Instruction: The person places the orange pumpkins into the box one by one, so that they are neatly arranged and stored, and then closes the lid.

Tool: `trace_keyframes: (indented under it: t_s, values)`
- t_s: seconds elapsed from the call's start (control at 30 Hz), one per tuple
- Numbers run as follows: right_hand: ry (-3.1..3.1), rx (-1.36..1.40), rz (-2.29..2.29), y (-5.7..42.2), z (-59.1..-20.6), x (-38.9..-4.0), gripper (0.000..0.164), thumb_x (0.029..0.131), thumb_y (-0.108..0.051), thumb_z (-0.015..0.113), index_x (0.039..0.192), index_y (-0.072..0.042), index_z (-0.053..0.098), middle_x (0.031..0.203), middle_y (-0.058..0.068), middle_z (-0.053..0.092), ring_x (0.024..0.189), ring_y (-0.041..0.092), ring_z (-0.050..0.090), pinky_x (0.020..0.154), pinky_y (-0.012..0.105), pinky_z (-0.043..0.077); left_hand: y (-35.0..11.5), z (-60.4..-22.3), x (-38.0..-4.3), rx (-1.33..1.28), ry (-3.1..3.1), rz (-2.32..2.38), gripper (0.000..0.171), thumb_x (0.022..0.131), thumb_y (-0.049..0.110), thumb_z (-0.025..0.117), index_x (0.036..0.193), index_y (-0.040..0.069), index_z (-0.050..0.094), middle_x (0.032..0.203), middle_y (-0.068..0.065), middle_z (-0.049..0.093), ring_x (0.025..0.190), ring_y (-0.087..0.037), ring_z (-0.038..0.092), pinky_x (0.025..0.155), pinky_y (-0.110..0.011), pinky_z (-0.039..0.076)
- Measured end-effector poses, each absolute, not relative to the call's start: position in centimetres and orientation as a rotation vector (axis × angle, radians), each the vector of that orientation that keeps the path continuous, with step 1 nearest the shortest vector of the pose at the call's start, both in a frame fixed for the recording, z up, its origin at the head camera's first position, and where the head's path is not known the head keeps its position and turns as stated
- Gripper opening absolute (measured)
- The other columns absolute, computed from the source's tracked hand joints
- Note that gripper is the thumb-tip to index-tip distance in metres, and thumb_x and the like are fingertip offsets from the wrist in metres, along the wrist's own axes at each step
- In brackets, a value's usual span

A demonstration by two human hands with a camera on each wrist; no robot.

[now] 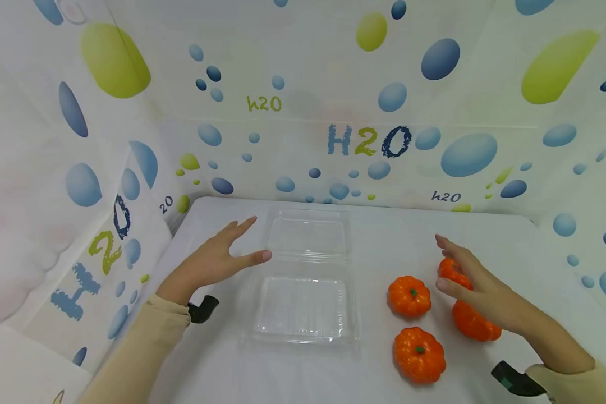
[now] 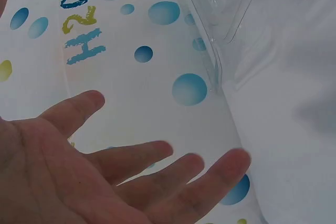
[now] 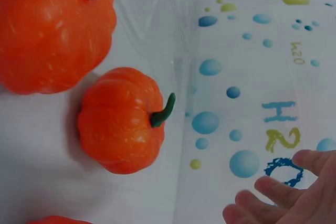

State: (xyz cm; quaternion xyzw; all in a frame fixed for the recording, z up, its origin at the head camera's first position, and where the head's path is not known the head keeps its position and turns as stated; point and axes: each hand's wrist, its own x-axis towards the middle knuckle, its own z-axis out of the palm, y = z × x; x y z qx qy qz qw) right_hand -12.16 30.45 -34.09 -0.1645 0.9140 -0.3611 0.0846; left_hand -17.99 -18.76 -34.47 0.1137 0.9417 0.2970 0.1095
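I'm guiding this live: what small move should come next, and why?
Perhaps bring the right hand to the farthest pumpkin: that hand holds nothing and partly covers it in the head view, while the clear container lies open and empty.

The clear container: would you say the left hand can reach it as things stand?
Likely yes: the left hand, holding nothing, is near the clear container, with nothing visible between them.
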Motion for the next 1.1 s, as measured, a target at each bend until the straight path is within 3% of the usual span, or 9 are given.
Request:
trace_keyframes:
  t_s: [0.07, 0.17, 0.3, 0.43, 0.6, 0.73, 0.83, 0.97, 1.1]
  values:
    - [2.699, -0.523, -1.124, 30.6, -34.3, -11.7, 0.074, 0.103, -0.029, 0.057, 0.163, -0.025, 0.014, 0.160, 0.019, 0.025, 0.138, 0.050, 0.031, 0.094, 0.076, 0.038, -18.9, -34.7, -17.7, 0.354, 2.757, 0.873, 0.105, 0.082, 0.078, 0.060, 0.163, 0.027, 0.018, 0.166, -0.022, 0.014, 0.149, -0.048, 0.017, 0.112, -0.070, 0.022]
    - [2.645, -0.556, -1.185, 30.9, -34.7, -11.1, 0.061, 0.104, -0.023, 0.055, 0.159, -0.024, 0.029, 0.156, 0.012, 0.035, 0.135, 0.045, 0.041, 0.097, 0.054, 0.051, -19.0, -35.2, -17.4, 0.391, 2.731, 0.878, 0.107, 0.080, 0.075, 0.067, 0.163, 0.024, 0.022, 0.164, -0.018, 0.022, 0.149, -0.044, 0.021, 0.113, -0.066, 0.024]
    - [2.570, -0.617, -1.247, 31.4, -35.4, -10.5, 0.046, 0.103, -0.014, 0.058, 0.148, -0.017, 0.046, 0.147, 0.007, 0.049, 0.129, 0.021, 0.054, 0.094, 0.026, 0.052, -19.2, -35.8, -17.0, 0.414, 2.675, 0.897, 0.105, 0.078, 0.068, 0.074, 0.161, 0.023, 0.028, 0.162, -0.015, 0.030, 0.145, -0.044, 0.030, 0.111, -0.063, 0.031]
    - [2.478, -0.665, -1.304, 31.6, -36.7, -10.1, 0.044, 0.098, -0.009, 0.064, 0.141, -0.007, 0.052, 0.139, 0.014, 0.057, 0.122, 0.006, 0.057, 0.093, 0.027, 0.053, -19.3, -36.3, -16.7, 0.387, 2.607, 0.933, 0.099, 0.078, 0.061, 0.080, 0.159, 0.025, 0.035, 0.159, -0.015, 0.034, 0.138, -0.045, 0.041, 0.103, -0.061, 0.042]
    - [2.386, -0.642, -1.308, 31.5, -38.2, -9.2, 0.051, 0.093, -0.012, 0.073, 0.139, -0.007, 0.054, 0.138, 0.016, 0.058, 0.122, 0.011, 0.057, 0.093, 0.030, 0.054, -19.2, -37.0, -16.4, 0.328, 2.522, 0.999, 0.096, 0.075, 0.051, 0.086, 0.156, 0.026, 0.040, 0.157, -0.015, 0.036, 0.131, -0.040, 0.050, 0.094, -0.053, 0.052]
    - [2.335, -0.569, -1.307, 31.5, -39.2, -8.5, 0.056, 0.089, -0.015, 0.077, 0.139, -0.008, 0.054, 0.138, 0.017, 0.056, 0.123, 0.013, 0.056, 0.093, 0.028, 0.053, -19.1, -37.3, -16.1, 0.274, 2.447, 1.061, 0.096, 0.074, 0.042, 0.090, 0.155, 0.026, 0.042, 0.156, -0.020, 0.036, 0.105, -0.030, 0.068, 0.089, -0.049, 0.055]
    - [2.333, -0.530, -1.290, 31.6, -39.9, -8.0, 0.061, 0.085, -0.016, 0.081, 0.140, -0.009, 0.054, 0.139, 0.016, 0.056, 0.123, 0.012, 0.055, 0.092, 0.028, 0.053, -19.2, -37.5, -16.0, 0.251, 2.415, 1.093, 0.095, 0.073, 0.036, 0.092, 0.154, 0.026, 0.043, 0.154, -0.020, 0.039, 0.087, -0.023, 0.071, 0.089, -0.049, 0.054]
    - [2.348, -0.462, -1.249, 31.6, -40.8, -7.4, 0.068, 0.082, -0.019, 0.084, 0.141, -0.011, 0.052, 0.141, 0.012, 0.055, 0.123, 0.013, 0.055, 0.090, 0.027, 0.054, -19.1, -38.0, -15.9, 0.226, 2.380, 1.158, 0.095, 0.071, 0.027, 0.094, 0.152, 0.023, 0.046, 0.152, -0.018, 0.043, 0.087, -0.023, 0.069, 0.081, -0.043, 0.057]
    - [2.315, -0.370, -1.235, 31.3, -41.5, -6.8, 0.073, 0.080, -0.020, 0.086, 0.143, -0.015, 0.051, 0.143, 0.010, 0.052, 0.124, 0.026, 0.054, 0.088, 0.028, 0.055, -19.1, -38.5, -15.7, 0.212, 2.359, 1.219, 0.091, 0.070, 0.018, 0.094, 0.149, 0.020, 0.050, 0.148, -0.018, 0.046, 0.101, -0.026, 0.065, 0.071, -0.038, 0.059]
